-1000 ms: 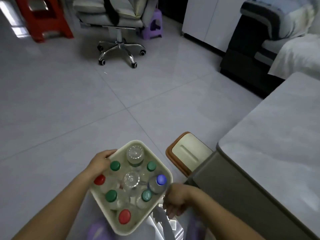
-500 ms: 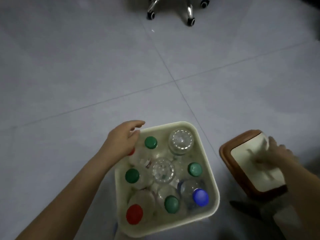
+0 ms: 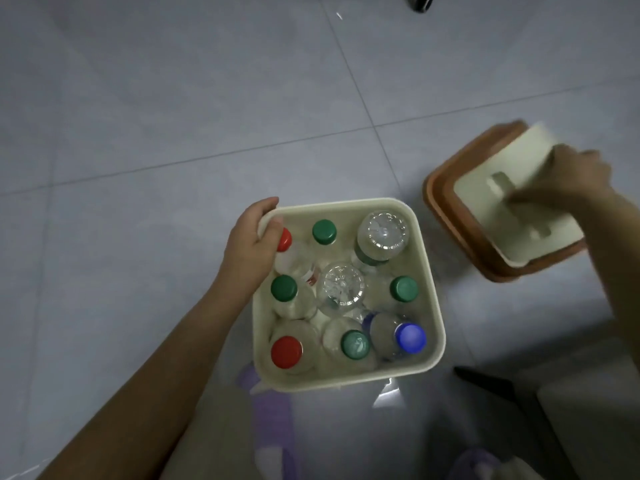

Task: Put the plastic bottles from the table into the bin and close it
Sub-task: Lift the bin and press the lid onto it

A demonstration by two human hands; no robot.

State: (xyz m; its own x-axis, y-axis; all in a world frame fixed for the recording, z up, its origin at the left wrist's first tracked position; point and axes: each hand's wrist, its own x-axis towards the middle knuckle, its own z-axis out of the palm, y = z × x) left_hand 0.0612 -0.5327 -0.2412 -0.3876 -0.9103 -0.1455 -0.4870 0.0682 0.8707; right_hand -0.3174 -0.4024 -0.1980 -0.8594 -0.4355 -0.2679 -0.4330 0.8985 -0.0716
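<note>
A cream square bin (image 3: 434,282) stands open on the grey tiled floor, packed with several clear plastic bottles (image 3: 341,289) that have green, red and blue caps. My left hand (image 3: 251,244) grips the bin's far-left corner rim. To the right lies the bin's lid (image 3: 498,216), brown-edged with a cream inner face turned up. My right hand (image 3: 575,178) is blurred and holds the lid at its far right side, tilting it off the floor.
A grey table corner (image 3: 588,403) sits at the lower right. Purple slippers (image 3: 273,410) show below the bin. A chair castor (image 3: 420,1) is at the top edge. Grey floor tiles spread to the left and beyond.
The view has tipped down onto the bin. My right hand left the bin's rim, reached to the lid on the floor and took hold of it. My left hand closed on the bin's corner.
</note>
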